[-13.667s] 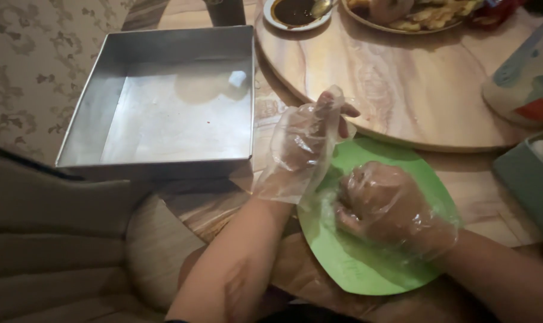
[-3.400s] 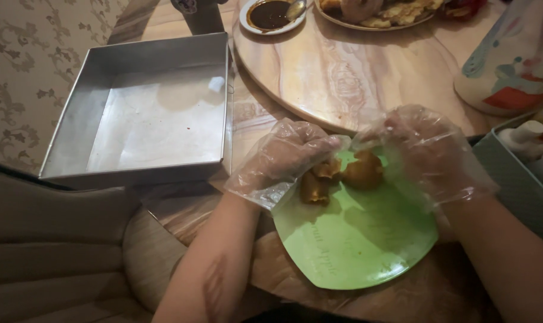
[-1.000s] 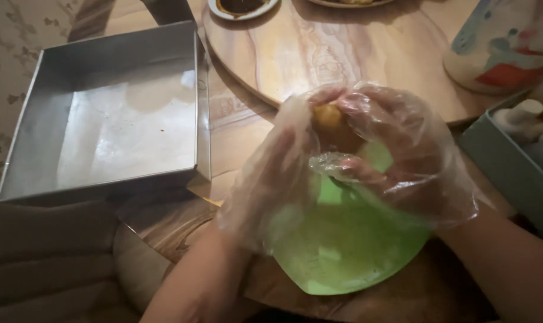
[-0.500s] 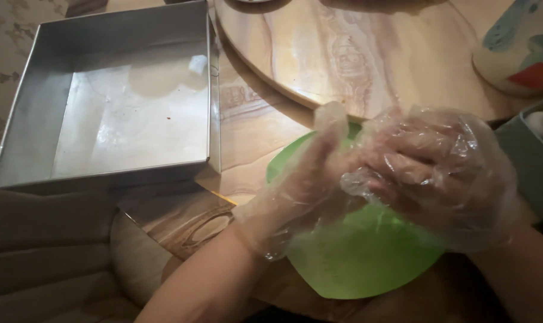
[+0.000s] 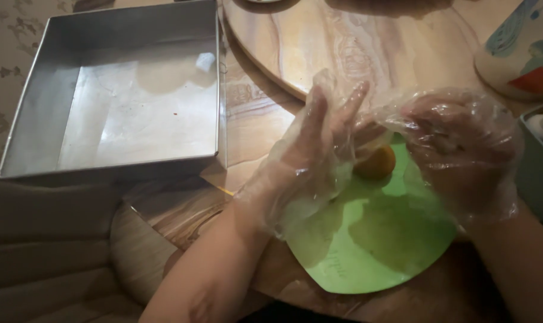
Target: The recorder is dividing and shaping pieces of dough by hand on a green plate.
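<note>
Fingers [image 5: 337, 110] of the left hand [image 5: 307, 161] are extended and nearly straight, pointing away from the person, with the palm turned toward the right hand [image 5: 462, 149]; the left hand grips nothing. Right-hand fingers are curled inward, but the loose glove hides whether they press on anything, so its grip cannot be told. Both hands wear clear, crinkled plastic gloves. Between the two hands sits a small round orange-brown ball [image 5: 376, 162], resting on or just above a green plate [image 5: 367, 245]; the left palm stands just beside it and may touch it, while the right hand is close on the other side. The plate lies on a wooden table [image 5: 247, 119] at its near edge. Well apart to the left stands a square metal pan [image 5: 122, 101] with straight walls and a shiny floor. Beyond the hands lies a large round wooden board [image 5: 367, 42]. A painted ceramic vessel [image 5: 522, 48] stands at the far right, and the grey-green rim of a box [image 5: 537, 167] shows beside the right wrist.
</note>
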